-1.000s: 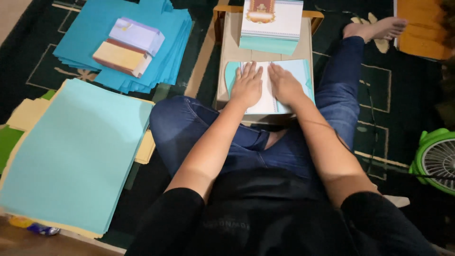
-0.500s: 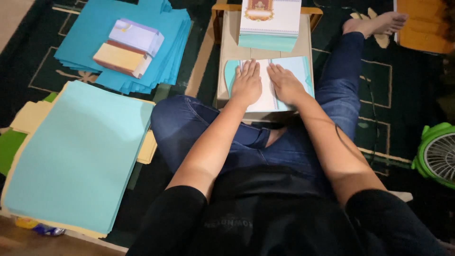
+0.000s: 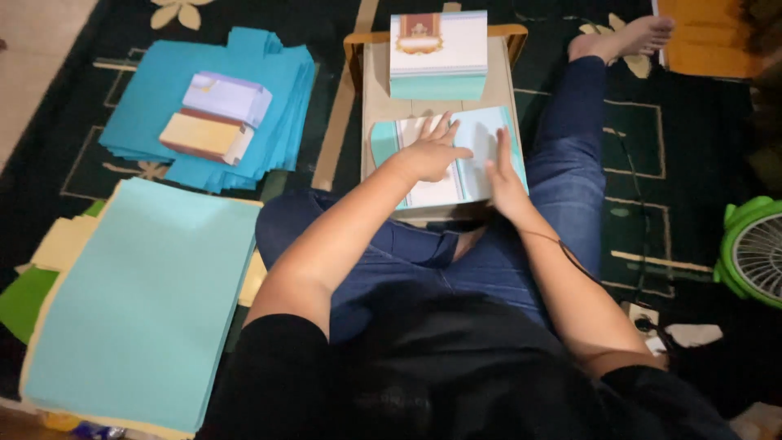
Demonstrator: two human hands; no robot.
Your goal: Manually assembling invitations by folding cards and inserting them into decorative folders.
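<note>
Head view, looking down at my lap as I sit on a dark patterned rug [image 3: 652,163]. My left hand [image 3: 429,152] lies flat, fingers spread, on a pale blue and white paper sheet [image 3: 476,155] that rests on a small low beige wooden table [image 3: 379,81] just past my knees. My right hand [image 3: 503,173] stands on its edge at the sheet's right part, fingers straight and pressed to the paper; neither hand is clamped around anything. The sheet is light blue at its borders, white toward the middle. At the table's far end sits a stack of white cards with a teal lower band [image 3: 438,55]. Left of me lie a large light blue paper pile [image 3: 138,301] and a darker blue paper stack [image 3: 269,98].
</note>
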